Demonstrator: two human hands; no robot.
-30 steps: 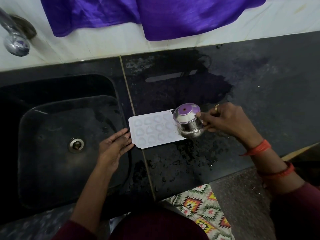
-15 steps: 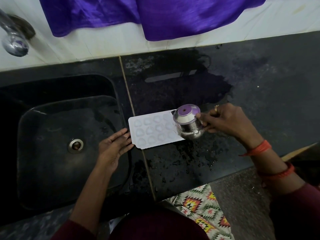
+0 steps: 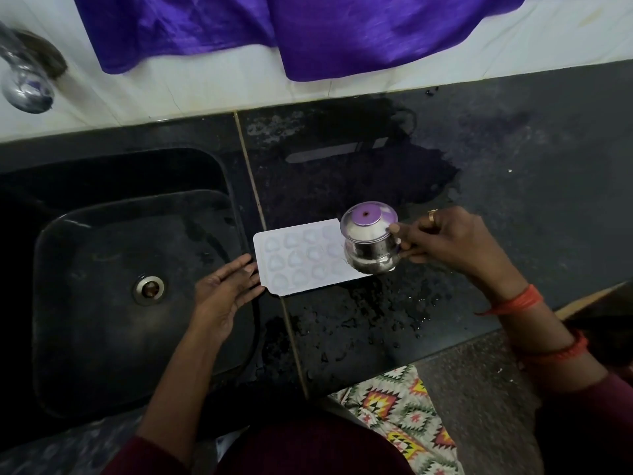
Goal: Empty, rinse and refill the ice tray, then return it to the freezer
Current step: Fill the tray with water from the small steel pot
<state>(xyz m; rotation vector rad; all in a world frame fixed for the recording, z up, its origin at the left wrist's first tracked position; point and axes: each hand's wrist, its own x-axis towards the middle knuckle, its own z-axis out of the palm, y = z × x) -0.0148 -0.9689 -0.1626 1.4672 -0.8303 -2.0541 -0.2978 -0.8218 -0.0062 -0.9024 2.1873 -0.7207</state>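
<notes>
Counter — one ice tray; right hand grips one pot.

Dim light here: the dark table and the black sink swallow nearly all detail. The white ice tray is the brightest patch, slightly washed out, its pockets soft. The steel pot catches small highlights and mirrors purple on its top. A pale streak of reflection gleams on the wet patch. Upper left, the tap is smeared and out of focus; the purple cloth looks soft too. The wide lens bows the table's back edge, and grain creeps into the shadows.
</notes>
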